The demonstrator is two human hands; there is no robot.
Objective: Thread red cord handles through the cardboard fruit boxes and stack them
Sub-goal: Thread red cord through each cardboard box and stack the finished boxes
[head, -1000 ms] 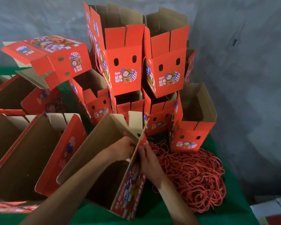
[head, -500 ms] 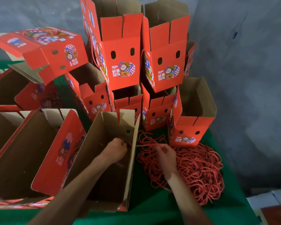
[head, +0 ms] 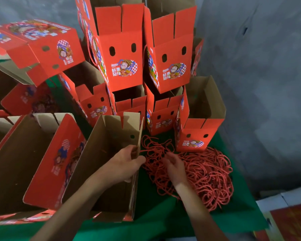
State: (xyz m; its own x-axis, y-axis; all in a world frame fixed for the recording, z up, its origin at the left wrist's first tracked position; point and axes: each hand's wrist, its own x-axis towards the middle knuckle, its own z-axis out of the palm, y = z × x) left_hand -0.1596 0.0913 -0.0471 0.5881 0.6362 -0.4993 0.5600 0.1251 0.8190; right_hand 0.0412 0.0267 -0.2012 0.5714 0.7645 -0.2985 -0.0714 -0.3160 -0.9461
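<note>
Left hand grips right wall of open box lying on green cloth; right hand over red cord pile beside box, fingers blurred, grip unclear; finished boxes stacked behind

- Left hand reaches forward from a bare forearm, fingers curled, thumb out to the right, clamped on something.
- Right hand is blurred, palm down, fingers dipped forward; its grip can't be made out.
</note>
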